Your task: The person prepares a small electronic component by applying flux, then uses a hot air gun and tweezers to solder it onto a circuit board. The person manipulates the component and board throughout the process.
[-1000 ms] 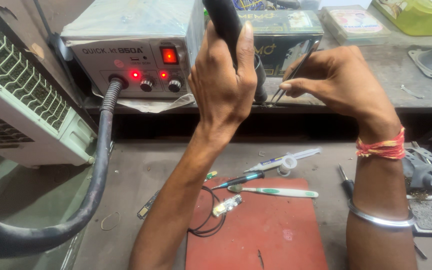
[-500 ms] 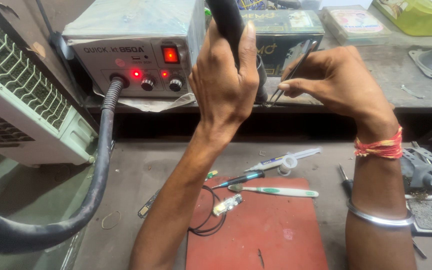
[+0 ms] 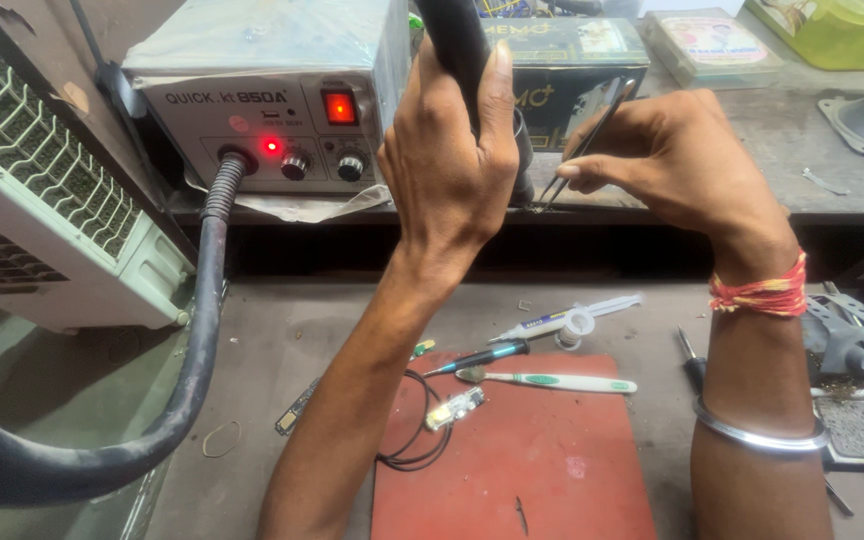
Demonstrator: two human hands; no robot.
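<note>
Below our hands [image 3: 452,170] we saw the bench [image 3: 282,330] carrying a red mat [image 3: 552,470], a toothbrush [image 3: 552,381] and a syringe [image 3: 562,321].

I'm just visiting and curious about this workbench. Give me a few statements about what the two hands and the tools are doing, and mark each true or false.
1. The left hand grips a black hot-air handle. True.
2. The right hand holds a toothbrush. False: it pinches metal tweezers; the toothbrush lies on the red mat.
3. The grey station shows lit red lights. True.
4. The thick hose is unplugged from the station. False: it joins the station's front.
5. The right wrist wears a red thread band. True.
</note>
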